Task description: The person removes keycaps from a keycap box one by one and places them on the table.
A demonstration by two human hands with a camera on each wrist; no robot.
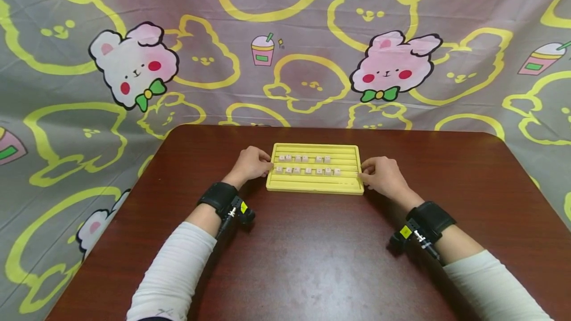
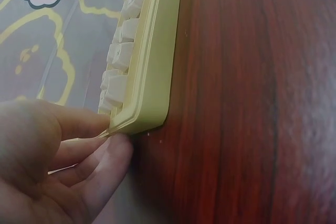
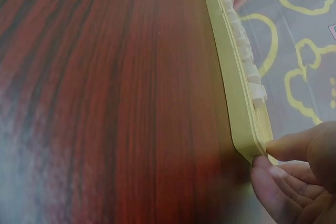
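A yellow tray sits near the desk's far edge, about midway between its two far corners, its long sides running roughly along that edge; whether its underside rests flat is hard to tell. The left hand pinches the tray's left end and the right hand pinches the right end, so fingers cover part of both short rims. Beyond the desk's far edge hangs a creased cloth, grey and pinkish, printed with yellow outlines, rabbits and drink cups. Black straps with small devices circle both wrists, and white, wrinkled sleeves cross the desk's near edge. The tray looks like smooth plastic, rectangular with rounded corners, a raised rim and lengthwise ridges; two rows of small whitish blocks, with marks too tiny to read, stand along them. The desk is glossy reddish-brown with dark streaked grain
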